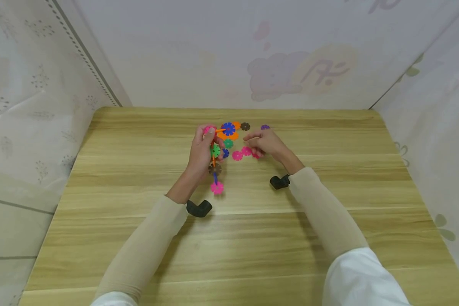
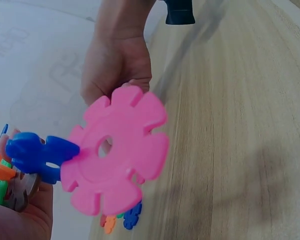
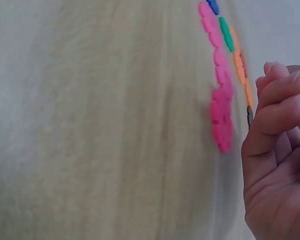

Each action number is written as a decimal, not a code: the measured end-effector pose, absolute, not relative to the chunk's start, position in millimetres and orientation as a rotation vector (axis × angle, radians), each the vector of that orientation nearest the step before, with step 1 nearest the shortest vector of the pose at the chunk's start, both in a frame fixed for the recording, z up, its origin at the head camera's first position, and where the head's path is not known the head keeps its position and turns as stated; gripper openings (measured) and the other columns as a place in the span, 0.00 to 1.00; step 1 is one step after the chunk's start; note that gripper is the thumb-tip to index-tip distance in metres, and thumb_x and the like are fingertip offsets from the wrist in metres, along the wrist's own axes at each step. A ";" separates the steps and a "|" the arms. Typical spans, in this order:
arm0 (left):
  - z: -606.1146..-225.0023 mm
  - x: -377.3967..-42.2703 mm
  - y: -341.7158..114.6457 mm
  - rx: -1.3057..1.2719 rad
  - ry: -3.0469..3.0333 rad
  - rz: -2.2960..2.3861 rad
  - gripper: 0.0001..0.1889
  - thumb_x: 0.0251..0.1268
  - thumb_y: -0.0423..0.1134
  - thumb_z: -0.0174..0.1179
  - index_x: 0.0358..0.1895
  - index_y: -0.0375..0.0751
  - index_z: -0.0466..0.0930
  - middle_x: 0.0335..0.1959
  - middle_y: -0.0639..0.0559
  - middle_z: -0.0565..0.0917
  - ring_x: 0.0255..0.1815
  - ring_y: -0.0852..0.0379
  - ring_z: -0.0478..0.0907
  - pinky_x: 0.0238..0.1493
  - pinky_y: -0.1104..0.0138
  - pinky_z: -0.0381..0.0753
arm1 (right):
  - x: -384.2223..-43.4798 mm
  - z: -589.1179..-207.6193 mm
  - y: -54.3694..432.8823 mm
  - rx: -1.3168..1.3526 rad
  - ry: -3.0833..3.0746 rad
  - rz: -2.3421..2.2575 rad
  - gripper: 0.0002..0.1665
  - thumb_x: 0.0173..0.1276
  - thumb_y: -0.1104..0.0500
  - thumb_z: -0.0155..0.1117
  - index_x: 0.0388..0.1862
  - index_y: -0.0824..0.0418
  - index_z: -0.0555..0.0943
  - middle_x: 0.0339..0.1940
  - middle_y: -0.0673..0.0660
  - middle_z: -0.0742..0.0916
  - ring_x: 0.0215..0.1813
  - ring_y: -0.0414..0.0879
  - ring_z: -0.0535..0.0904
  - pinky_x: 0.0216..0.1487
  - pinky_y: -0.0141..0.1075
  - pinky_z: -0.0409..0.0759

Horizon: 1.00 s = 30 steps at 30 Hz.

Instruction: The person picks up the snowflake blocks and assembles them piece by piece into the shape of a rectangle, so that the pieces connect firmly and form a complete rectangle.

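Note:
My left hand (image 1: 199,153) grips a chain of slotted plastic flower discs. In the head view its green disc (image 1: 216,151), brown disc (image 1: 215,169) and pink end disc (image 1: 217,188) run toward me, and a blue disc (image 1: 228,128) juts out to the right. Close up in the left wrist view, the pink end disc (image 2: 147,137) is slotted into a dark blue disc (image 2: 30,155). My right hand (image 1: 268,142) hovers by loose pink discs (image 1: 237,155). Its fingers are loosely bent, with nothing visible in them in the right wrist view.
More loose discs lie between the hands: a teal one (image 1: 228,143), orange ones (image 1: 234,135), a dark brown one (image 1: 245,126). A purple disc (image 1: 265,127) sits behind the right hand. The wooden table (image 1: 252,250) meets a patterned wall covering (image 1: 199,63) at the back.

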<state>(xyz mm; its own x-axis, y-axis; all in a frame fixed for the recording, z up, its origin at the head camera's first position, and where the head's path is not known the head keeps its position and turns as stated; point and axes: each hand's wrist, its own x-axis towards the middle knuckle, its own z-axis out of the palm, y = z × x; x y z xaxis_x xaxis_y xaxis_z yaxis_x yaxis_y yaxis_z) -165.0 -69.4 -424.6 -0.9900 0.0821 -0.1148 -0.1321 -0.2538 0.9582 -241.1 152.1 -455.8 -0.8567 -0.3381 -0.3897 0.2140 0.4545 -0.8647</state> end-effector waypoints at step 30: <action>-429.4 -168.6 -67.5 -0.068 1.815 2.378 0.11 0.80 0.48 0.39 0.55 0.50 0.65 0.29 0.47 0.74 0.14 0.59 0.69 0.18 0.72 0.76 | -252.8 -464.5 118.5 -0.337 2.298 -1.149 0.24 0.70 0.54 0.62 0.64 0.50 0.77 0.14 0.56 0.80 0.11 0.42 0.69 0.15 0.32 0.69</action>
<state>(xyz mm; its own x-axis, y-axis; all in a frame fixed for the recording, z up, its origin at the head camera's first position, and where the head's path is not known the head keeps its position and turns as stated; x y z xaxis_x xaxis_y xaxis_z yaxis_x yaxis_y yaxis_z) -168.6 -67.5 -429.4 -0.9879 0.0908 -0.1258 -0.1453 -0.2571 0.9554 -252.8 118.5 -464.5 -0.8212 -0.4455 -0.3565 0.0180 0.6043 -0.7966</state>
